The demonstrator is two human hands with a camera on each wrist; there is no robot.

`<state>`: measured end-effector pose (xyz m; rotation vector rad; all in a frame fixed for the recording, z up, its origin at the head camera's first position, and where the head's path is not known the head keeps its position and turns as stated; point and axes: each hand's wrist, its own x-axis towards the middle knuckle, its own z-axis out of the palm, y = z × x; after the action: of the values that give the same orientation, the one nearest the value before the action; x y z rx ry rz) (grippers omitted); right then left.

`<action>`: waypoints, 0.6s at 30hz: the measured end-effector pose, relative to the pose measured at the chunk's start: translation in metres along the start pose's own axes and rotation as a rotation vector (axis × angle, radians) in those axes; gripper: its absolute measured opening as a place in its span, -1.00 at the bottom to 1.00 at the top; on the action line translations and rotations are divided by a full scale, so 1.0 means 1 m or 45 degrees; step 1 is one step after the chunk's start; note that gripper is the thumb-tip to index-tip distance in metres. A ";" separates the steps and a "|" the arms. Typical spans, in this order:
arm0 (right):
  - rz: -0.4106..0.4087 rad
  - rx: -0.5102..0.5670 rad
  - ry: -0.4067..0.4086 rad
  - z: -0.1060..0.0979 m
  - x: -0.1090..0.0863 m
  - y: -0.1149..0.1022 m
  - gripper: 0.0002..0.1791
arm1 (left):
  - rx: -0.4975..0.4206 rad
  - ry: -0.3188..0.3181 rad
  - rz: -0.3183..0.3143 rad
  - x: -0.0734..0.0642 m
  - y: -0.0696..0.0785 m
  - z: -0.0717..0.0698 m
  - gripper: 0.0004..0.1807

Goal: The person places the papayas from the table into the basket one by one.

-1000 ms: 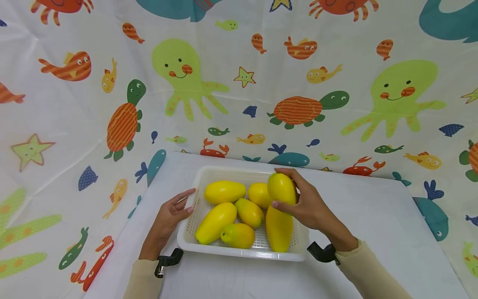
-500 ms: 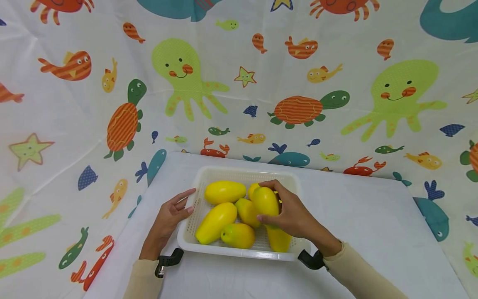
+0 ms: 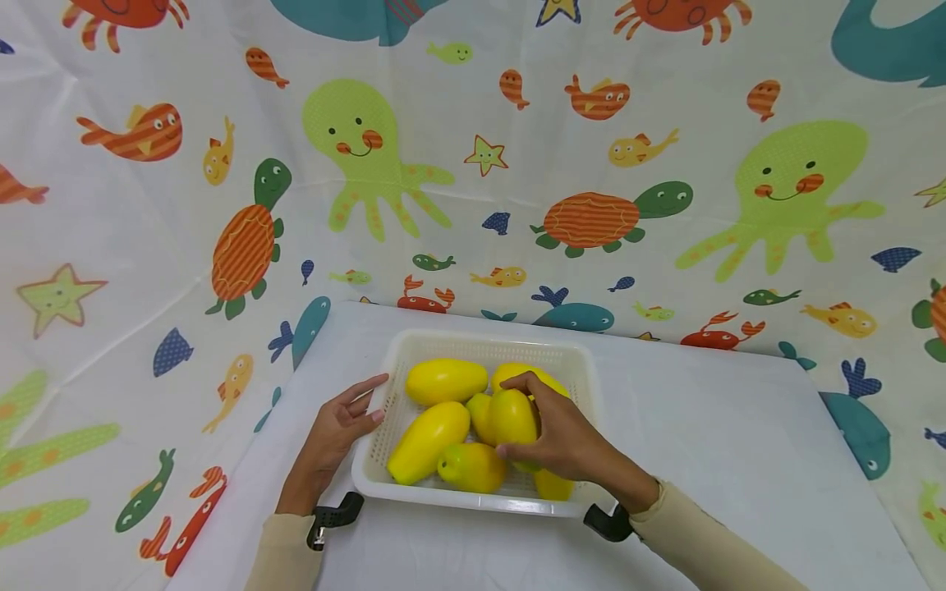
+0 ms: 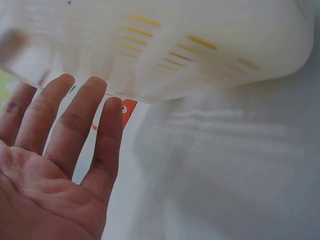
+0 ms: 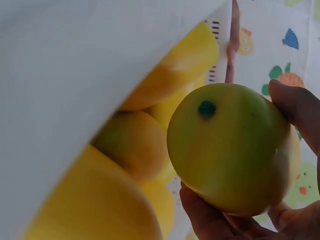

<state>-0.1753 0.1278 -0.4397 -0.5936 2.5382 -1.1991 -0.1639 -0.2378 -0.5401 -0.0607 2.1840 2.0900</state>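
Note:
A white plastic basket [image 3: 480, 499] holds several yellow fruits, among them a long one [image 3: 447, 381] at the back left and a smaller one [image 3: 471, 468] at the front. My right hand [image 3: 565, 435] grips a yellow mango-like fruit [image 3: 514, 419] between thumb and fingers over the basket's middle right. In the right wrist view, this fruit [image 5: 230, 145] shows a greenish end with a dark green stem spot. Straight fingers of my left hand [image 3: 332, 431] touch the basket's left side. In the left wrist view, their fingertips [image 4: 97, 82] are right at its slotted wall.
The basket stands on a table with a white cloth [image 3: 709, 443]. Behind and to the left hangs a white curtain [image 3: 532, 139] printed with sea animals. Each wrist carries a black mount [image 3: 336, 510].
My right hand has moved left and toward me with its fruit, from the basket's right side to nearer the middle. A yellow fruit at the back right is more exposed. The left hand stays put.

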 end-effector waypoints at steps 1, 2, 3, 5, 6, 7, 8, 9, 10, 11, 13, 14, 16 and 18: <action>0.001 0.001 -0.005 0.000 0.000 0.000 -0.10 | 0.002 0.000 0.001 0.000 0.000 0.000 -0.28; 0.002 0.001 -0.008 0.001 0.001 0.000 -0.10 | 0.004 -0.001 0.004 0.001 0.000 0.001 -0.28; 0.001 -0.002 -0.010 0.001 0.001 0.001 -0.11 | 0.004 -0.002 0.008 0.001 0.000 0.001 -0.28; 0.001 -0.008 -0.017 0.002 0.002 0.002 -0.11 | 0.005 -0.004 0.012 0.001 0.001 0.002 -0.28; 0.001 -0.013 -0.022 0.002 0.002 0.003 -0.11 | 0.006 -0.005 0.014 0.002 0.001 0.002 -0.28; 0.001 -0.018 -0.029 0.002 0.002 0.003 -0.12 | 0.005 -0.005 0.016 0.002 0.001 0.002 -0.28; 0.003 -0.025 -0.038 0.003 0.003 0.005 -0.13 | 0.004 -0.004 0.016 0.002 0.001 0.002 -0.28; 0.006 -0.029 -0.046 0.003 0.003 0.006 -0.13 | 0.002 -0.003 0.014 0.002 0.001 0.002 -0.28; 0.012 -0.035 -0.055 0.004 0.003 0.007 -0.14 | 0.002 -0.001 0.013 0.003 0.001 0.002 -0.28; 0.015 -0.043 -0.062 0.004 0.003 0.008 -0.15 | 0.002 0.000 0.010 0.003 0.001 0.003 -0.28; 0.019 -0.061 -0.075 0.006 0.003 0.010 -0.16 | 0.005 0.005 0.002 0.003 0.001 0.003 -0.28; 0.023 -0.069 -0.078 0.007 0.003 0.011 -0.17 | 0.007 0.008 -0.003 0.003 0.001 0.003 -0.28; 0.025 -0.084 -0.081 0.008 0.002 0.013 -0.18 | 0.008 0.014 -0.011 0.003 0.001 0.004 -0.27; 0.020 -0.094 -0.079 0.009 0.002 0.015 -0.18 | 0.011 0.019 -0.015 0.003 0.001 0.005 -0.27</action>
<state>-0.1768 0.1291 -0.4573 -0.6170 2.5394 -1.0694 -0.1672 -0.2329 -0.5396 -0.0880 2.1953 2.0809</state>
